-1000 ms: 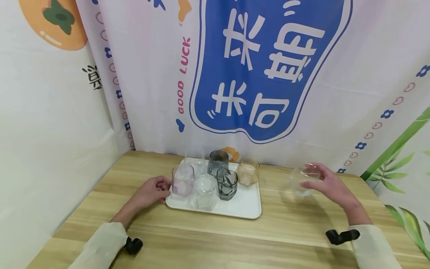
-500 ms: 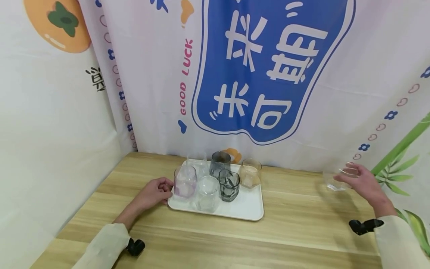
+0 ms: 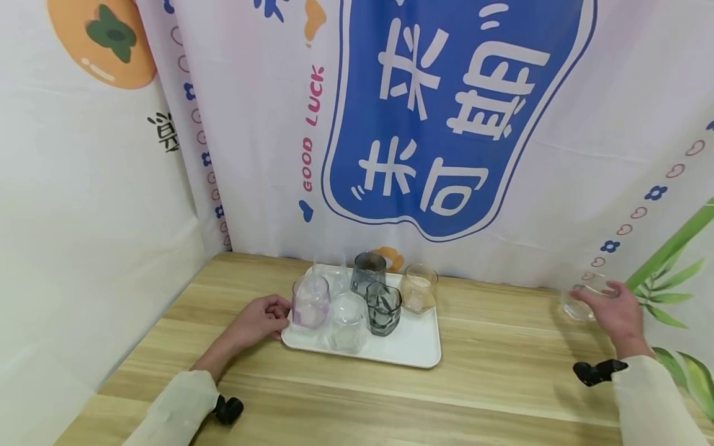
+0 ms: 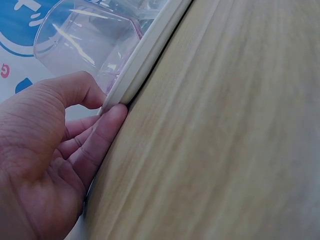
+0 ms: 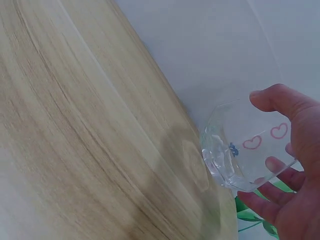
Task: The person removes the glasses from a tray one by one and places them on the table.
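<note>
My left hand (image 3: 258, 323) pinches the left edge of a white tray (image 3: 409, 348); in the left wrist view the thumb lies on the rim and the fingers are beneath it. On the tray stand a purple-tinted glass (image 3: 310, 303) nearest that hand, a clear glass (image 3: 348, 328), a dark faceted glass (image 3: 383, 314), a smoky grey glass (image 3: 368, 267), an amber glass (image 3: 418, 291), and another clear glass (image 3: 329, 271) behind. Far to the right, my right hand (image 3: 620, 314) holds a clear drinking glass (image 5: 225, 160) around its upper part. Whether its base touches the table cannot be told.
The wooden table (image 3: 357, 409) reaches back to a printed curtain (image 3: 262, 155). A white wall cloth (image 3: 100, 235) borders it on the left. On the right hangs cloth with a green bamboo print (image 3: 677, 248), close to the held glass.
My right hand has carried the clear glass rightward, away from the tray, toward the table's far right corner; over the last half second it moved little. The left hand keeps its hold on the tray.
</note>
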